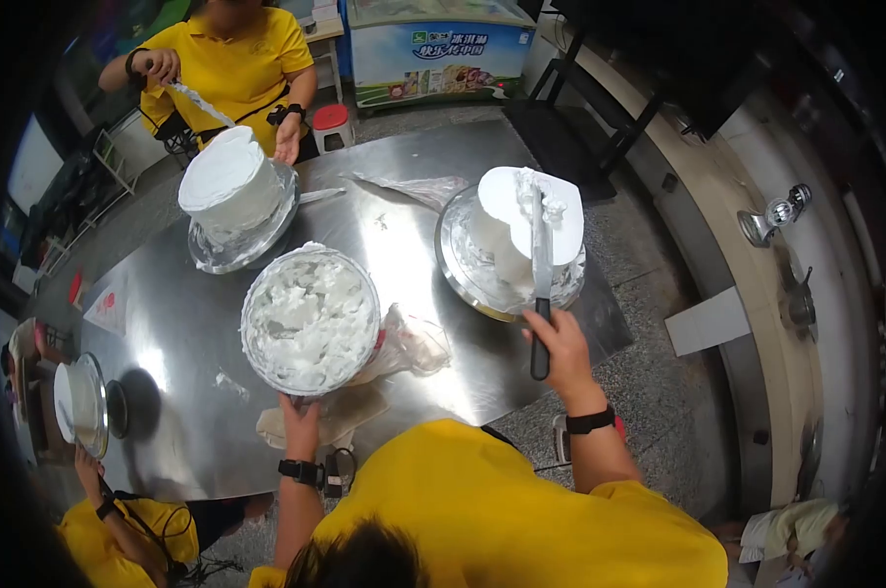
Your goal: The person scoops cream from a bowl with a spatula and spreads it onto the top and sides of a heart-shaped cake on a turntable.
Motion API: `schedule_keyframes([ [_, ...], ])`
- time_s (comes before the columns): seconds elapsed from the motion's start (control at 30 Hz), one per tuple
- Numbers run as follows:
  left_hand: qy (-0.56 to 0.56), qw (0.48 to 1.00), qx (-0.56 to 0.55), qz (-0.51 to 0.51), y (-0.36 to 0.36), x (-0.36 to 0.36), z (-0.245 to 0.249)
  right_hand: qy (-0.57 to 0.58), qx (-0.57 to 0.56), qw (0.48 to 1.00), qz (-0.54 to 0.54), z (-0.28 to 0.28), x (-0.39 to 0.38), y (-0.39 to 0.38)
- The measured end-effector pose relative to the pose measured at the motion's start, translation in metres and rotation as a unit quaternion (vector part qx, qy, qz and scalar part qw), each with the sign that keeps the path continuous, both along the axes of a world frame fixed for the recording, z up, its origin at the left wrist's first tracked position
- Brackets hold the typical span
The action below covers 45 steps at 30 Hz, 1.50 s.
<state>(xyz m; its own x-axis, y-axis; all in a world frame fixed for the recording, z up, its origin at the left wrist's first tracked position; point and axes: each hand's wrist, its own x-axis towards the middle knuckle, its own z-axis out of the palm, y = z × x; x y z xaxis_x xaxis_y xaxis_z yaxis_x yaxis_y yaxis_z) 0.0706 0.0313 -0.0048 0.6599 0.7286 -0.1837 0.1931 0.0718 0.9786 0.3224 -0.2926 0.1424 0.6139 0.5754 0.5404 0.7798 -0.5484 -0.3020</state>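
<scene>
My right hand (561,351) is wrapped round the black handle of a spatula (541,245). The blade lies over the top of a white, cream-covered cake form (507,201), near a lump of cream. This form stands on a round metal turntable (453,250) at the table's right. My left hand (300,423) is at the near edge of a large round tub of white cream (309,318); its fingers are mostly hidden under the rim, so their grip does not show.
Across the metal table (404,235), a person in yellow (227,59) holds a spatula at another white cake (229,184). A co-worker's hand touches a turntable with a cake (75,402) at lower left. Clear plastic (414,343) and a cloth (325,416) lie near the tub.
</scene>
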Motion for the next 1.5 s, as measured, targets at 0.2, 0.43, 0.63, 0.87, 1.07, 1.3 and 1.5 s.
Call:
schedule_keyframes([
  [0.2,0.042,0.999,0.021,0.014,0.0,-0.005,-0.007,0.17,0.038,0.985,0.018,0.0,-0.004,-0.003],
  [0.43,0.002,1.0,0.026,0.007,0.003,-0.006,-0.012,0.641,0.419,0.631,0.122,0.002,-0.009,-0.011],
  [0.63,0.011,1.0,0.025,0.006,0.007,-0.007,-0.018,0.608,0.441,0.653,-0.096,0.011,-0.017,-0.004],
  [0.87,0.023,1.0,0.009,0.01,0.005,-0.004,-0.017,0.487,0.276,0.813,-0.163,-0.001,-0.028,-0.002],
  [1.07,0.039,0.999,0.009,0.012,0.005,-0.005,-0.022,0.38,0.193,0.889,-0.168,-0.023,-0.056,-0.02],
  [1.3,0.015,1.0,0.009,0.003,0.005,-0.003,-0.02,0.472,0.239,0.838,-0.132,-0.017,-0.101,-0.024],
  [1.5,-0.012,1.0,-0.002,0.024,0.0,0.002,-0.01,0.453,0.242,0.857,0.039,-0.016,-0.101,-0.005],
])
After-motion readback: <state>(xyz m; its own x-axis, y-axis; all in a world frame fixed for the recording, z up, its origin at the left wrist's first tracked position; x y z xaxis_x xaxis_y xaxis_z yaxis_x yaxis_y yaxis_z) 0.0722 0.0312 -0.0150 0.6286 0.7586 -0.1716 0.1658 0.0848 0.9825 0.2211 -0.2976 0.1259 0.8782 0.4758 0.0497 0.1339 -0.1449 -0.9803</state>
